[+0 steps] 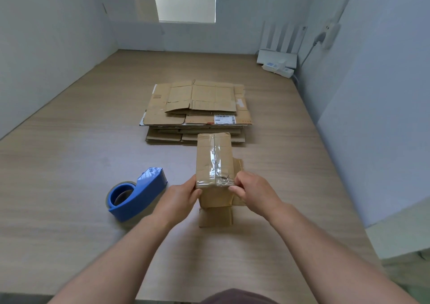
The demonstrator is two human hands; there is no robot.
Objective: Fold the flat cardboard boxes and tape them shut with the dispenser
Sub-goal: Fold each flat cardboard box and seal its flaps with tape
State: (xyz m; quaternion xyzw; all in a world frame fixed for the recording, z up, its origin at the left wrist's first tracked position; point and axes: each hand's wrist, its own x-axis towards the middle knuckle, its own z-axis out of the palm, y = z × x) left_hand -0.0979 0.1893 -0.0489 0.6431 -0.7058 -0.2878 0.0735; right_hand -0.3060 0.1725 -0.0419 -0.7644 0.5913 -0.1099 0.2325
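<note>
— Where is the box, and how do you have it?

— Both of mine are on it. The small cardboard box [203, 161] is up in front of me over the bench [69, 145], its long way pointing away and its taped face toward me. My left grip [183, 194] is clenched on the near left corner, thumb on the top edge, fingers wrapped down the side. My right grip [251, 189] pinches the near right corner, thumb by the torn end of the clear tape strip [215, 157] that runs the length of the seam.

— Are the ends closed?

— The far end looks folded over. Below my grips the flaps hang open, one toward me and one sticking out on the right. I cannot tell whether the lowest flap touches the bench.

— What is close to its edges?

— From my view the box's far edge meets the near edge of the stack of flat boxes [197, 108], which sits mid-bench. The blue tape dispenser [137, 194] lies just left of my left wrist, near the box but apart from it.

— And room to move?

— Bare wood shows wide between the dispenser and the left wall [46, 59], and there is a broad strip on the right, between the box and the right wall. A white router [277, 58] sits in the far right corner, well apart.
</note>
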